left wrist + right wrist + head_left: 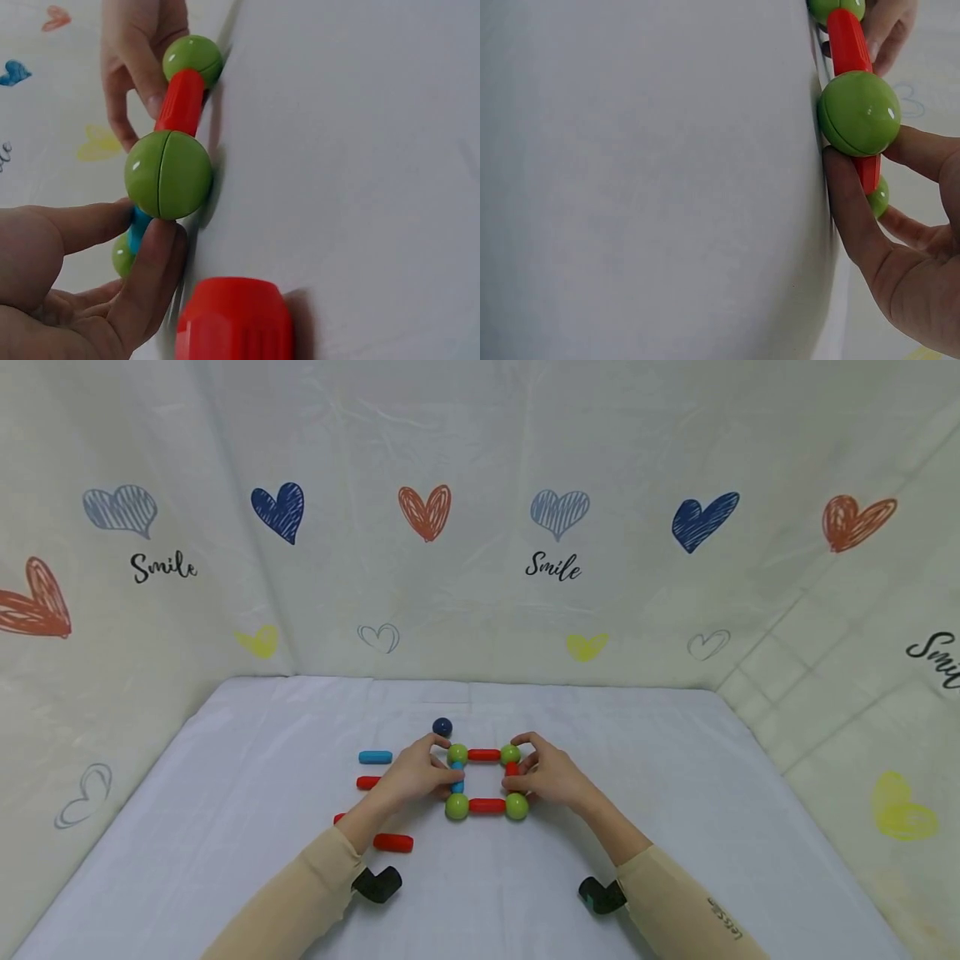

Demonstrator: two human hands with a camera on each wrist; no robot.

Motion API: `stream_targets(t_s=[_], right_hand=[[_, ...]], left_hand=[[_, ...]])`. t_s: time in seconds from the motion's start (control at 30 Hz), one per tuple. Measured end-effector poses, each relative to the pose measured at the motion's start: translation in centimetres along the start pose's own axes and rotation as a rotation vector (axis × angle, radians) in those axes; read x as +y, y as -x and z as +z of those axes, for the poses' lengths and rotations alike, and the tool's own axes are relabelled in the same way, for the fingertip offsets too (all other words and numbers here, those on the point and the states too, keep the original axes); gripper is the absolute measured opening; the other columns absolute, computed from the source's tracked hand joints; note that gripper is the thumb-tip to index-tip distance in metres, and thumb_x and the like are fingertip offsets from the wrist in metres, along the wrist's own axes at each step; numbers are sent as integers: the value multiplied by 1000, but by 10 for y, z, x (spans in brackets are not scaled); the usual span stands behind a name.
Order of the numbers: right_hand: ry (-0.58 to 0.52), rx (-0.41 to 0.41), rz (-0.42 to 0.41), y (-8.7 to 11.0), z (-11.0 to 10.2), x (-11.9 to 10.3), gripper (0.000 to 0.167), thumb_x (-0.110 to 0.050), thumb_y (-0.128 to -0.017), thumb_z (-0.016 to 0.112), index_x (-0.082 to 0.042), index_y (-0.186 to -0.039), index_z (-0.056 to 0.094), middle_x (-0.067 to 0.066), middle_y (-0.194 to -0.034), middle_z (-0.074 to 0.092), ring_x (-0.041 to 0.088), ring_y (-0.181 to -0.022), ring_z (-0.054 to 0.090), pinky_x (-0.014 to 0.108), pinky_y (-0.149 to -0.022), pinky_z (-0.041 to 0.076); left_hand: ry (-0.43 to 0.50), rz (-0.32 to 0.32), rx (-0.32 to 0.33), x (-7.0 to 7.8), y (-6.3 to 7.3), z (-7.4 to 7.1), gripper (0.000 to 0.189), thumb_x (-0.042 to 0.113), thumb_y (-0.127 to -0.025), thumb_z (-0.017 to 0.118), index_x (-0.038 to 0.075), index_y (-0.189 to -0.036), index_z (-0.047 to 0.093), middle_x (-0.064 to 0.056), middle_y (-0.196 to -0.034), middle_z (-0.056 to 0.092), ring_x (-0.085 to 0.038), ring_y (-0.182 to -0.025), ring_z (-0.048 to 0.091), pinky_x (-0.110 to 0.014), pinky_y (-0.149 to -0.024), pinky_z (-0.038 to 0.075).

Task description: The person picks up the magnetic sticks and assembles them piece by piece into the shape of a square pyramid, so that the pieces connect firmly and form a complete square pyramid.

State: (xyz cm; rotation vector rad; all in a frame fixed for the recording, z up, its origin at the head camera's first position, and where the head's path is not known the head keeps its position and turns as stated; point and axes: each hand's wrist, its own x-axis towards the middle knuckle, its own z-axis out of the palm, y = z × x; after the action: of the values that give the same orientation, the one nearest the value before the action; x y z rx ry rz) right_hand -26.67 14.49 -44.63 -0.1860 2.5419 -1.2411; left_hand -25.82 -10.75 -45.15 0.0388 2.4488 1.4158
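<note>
A square frame of red and blue rods joined by green balls (457, 807) lies flat on the white cloth between both hands. My left hand (408, 775) grips its left side, thumb and fingers about the blue rod (138, 229), with a fingertip by the far-left ball. On the opposite side, my right hand (553, 774) holds the red rod (868, 172) between thumb and fingers, one fingertip at the far-right ball (510, 754). Red rods form the far side (483, 755) and the near side (487, 806). Fingers partly cover both side rods.
Left of the frame lie a loose blue rod (375, 757) and several red rods (393, 842), some partly behind my left arm. A dark blue ball (442, 727) sits just beyond the far-left corner. A heart-printed curtain (480, 593) rises behind the table.
</note>
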Motion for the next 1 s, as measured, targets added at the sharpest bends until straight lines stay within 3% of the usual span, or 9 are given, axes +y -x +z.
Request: stream_targets(t_s=[0.17,0.4,0.57,0.77,1.0], right_hand=[[0,1,1,-1,1,0,64,-20,-87,84,-12,-140,49,9,-97,61,22,-79,62,33,-69,59],[8,3,3,-1,1,-1,64,-19,-87,84,-12,-140,49,9,-97,60,22,-79,61,32,-69,59],[5,4,7,-1,1,-1,64,-19,-87,84,-12,-140,49,9,-97,60,23,-80,61,32,-69,59],[-2,7,15,-1,1,-2,63,-18,-88,83,-13,-141,49,9,-97,60,23,-81,61,32,-70,59],[-8,3,17,-1,1,-1,63,-18,-88,83,-13,-141,49,10,-97,59,23,-81,61,32,-70,59]], left_hand=[[-8,24,0,-1,1,-1,58,26,-91,81,8,-137,51,-6,-94,67,-19,-73,69,-34,-81,58],[-16,39,15,1,9,-5,58,27,-91,81,8,-137,51,-5,-95,68,-17,-74,70,-39,-89,57],[-30,48,24,3,20,-10,47,25,-93,79,8,-130,55,-4,-94,68,-20,-78,68,-35,-80,58],[-115,85,18,3,34,-15,35,25,-91,81,8,-117,64,-3,-95,65,-21,-79,64,-33,-71,56],[-238,132,-42,-1,55,-24,25,21,-89,83,11,-106,69,2,-94,63,-19,-88,59,-33,-74,55]])
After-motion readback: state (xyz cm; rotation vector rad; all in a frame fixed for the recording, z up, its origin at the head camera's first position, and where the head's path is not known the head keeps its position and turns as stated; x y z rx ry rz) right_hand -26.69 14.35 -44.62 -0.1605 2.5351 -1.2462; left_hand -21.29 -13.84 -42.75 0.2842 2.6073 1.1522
